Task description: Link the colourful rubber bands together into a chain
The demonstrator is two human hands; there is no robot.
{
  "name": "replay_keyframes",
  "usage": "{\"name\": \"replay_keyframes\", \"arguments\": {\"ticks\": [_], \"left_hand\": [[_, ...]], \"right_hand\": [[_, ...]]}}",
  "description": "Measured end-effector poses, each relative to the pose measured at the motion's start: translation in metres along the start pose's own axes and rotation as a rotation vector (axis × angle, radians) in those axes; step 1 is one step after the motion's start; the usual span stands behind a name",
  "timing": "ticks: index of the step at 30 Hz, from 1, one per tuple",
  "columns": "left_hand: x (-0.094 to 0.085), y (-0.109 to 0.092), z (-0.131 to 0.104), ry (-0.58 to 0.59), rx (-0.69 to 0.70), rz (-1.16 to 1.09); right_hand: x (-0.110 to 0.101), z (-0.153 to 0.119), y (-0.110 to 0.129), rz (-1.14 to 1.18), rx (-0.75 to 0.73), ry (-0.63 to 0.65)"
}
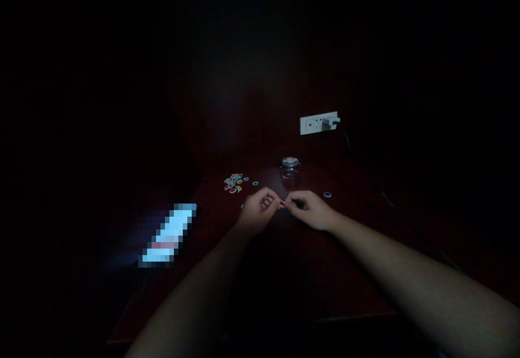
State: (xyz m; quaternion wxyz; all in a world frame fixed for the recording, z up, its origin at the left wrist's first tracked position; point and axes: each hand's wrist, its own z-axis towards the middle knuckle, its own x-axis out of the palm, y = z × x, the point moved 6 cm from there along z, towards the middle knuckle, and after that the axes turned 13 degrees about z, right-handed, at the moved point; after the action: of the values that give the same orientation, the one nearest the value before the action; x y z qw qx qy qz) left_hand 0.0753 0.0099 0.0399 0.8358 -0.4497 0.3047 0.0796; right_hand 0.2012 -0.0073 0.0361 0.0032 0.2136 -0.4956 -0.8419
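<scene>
My left hand and my right hand meet over the middle of the dark red table. Thumb and fingers of each are pinched on a small pinkish band that spans the short gap between them. Behind my left hand lies a loose pile of small coloured bands, with a green band apart from it. A clear jar with a lid stands upright behind my hands. To the right of it lies a single pale bluish band.
At the left edge of the table is a lit, pixelated screen. A white wall socket with a plug in it is at the back right, and a dark cable runs along the right side. The surroundings are very dark.
</scene>
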Motion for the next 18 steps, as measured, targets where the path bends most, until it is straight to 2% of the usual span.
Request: {"name": "replay_keyframes", "arguments": {"ticks": [9, 18], "left_hand": [[0.002, -0.001, -0.001, 0.014, 0.014, 0.054], [0.0, -0.005, 0.0, 0.02, 0.063, 0.19]], "right_hand": [[0.001, 0.0, 0.001, 0.088, 0.011, -0.01], [0.002, 0.0, -0.008, 0.061, 0.027, 0.024]]}}
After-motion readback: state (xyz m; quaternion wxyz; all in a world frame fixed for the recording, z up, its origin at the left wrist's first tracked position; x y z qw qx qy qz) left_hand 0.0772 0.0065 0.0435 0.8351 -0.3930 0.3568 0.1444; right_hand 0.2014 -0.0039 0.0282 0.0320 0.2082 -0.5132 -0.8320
